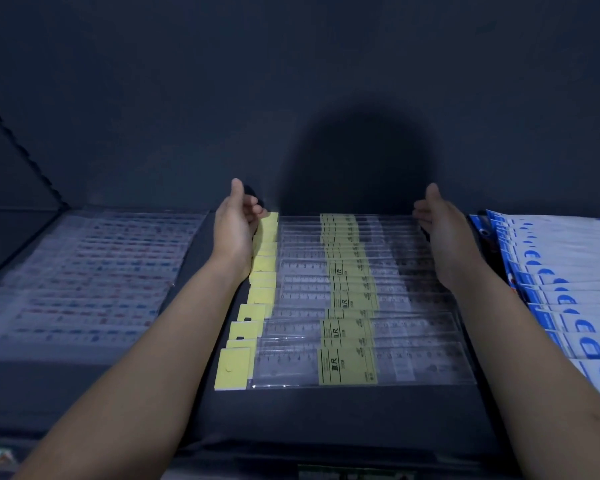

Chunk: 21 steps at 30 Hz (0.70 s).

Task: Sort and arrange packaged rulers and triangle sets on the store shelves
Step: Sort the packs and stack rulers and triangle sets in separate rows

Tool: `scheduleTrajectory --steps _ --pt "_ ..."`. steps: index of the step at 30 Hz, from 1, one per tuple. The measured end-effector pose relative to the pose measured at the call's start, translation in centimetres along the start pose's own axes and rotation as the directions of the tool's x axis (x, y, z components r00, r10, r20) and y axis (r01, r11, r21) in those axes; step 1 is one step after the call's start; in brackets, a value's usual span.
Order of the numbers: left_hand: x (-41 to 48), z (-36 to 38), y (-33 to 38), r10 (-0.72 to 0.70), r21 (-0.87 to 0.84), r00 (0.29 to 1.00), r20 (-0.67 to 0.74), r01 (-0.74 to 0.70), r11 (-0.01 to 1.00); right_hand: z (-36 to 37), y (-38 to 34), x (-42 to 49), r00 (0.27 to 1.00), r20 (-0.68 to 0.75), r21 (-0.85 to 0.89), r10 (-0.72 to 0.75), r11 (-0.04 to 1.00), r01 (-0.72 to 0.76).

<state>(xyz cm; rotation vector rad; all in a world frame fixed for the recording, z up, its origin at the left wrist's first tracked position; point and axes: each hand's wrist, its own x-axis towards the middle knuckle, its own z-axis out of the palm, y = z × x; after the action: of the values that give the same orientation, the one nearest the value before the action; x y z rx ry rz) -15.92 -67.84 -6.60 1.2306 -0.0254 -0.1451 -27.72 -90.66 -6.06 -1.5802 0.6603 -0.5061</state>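
Note:
A row of clear packaged rulers with yellow labels (347,306) lies overlapped across the middle of the dark shelf (326,410), running from front to back. My left hand (234,226) rests against the yellow header cards at the row's far left end, its fingers curled onto the rearmost pack. My right hand (440,233) touches the far right end of the rearmost packs with straight fingers. Both forearms reach in along the row's two sides.
A row of clear packs with red and blue print (84,271) lies on the left of the shelf. Blue and white packs (568,282) are fanned out on the right. The dark back wall (291,98) stands just behind the hands.

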Motion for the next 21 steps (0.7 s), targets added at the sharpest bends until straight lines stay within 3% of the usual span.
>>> scheduleTrajectory --steps 5,10,14,18,21 --pt "-1.2 -0.4 0.6 0.031 0.161 0.998 -0.054 -0.021 0.987 -1.8 0.0 -0.9 0.997 -0.049 0.089 0.051 0.995 -0.047" --pt "-4.9 -2.1 0.9 -0.026 0.244 1.0 -0.006 0.027 0.969 -3.3 0.8 -4.7 0.994 -0.035 0.155 0.1 0.984 -0.094" --pt "-8.1 -3.4 0.4 -0.066 0.182 0.998 -0.007 0.066 0.981 -3.6 1.7 -7.4 0.996 -0.003 0.188 0.092 0.978 -0.09" --pt "-9.9 -3.3 -0.2 -0.016 0.139 0.999 -0.03 0.02 0.99 -3.0 1.6 -8.6 0.996 0.023 0.157 0.085 0.984 -0.088" --pt "-9.8 -2.5 -0.3 -0.008 0.209 1.0 -0.028 0.014 0.978 -2.6 1.7 -8.8 0.996 0.026 0.14 0.085 0.986 -0.088"
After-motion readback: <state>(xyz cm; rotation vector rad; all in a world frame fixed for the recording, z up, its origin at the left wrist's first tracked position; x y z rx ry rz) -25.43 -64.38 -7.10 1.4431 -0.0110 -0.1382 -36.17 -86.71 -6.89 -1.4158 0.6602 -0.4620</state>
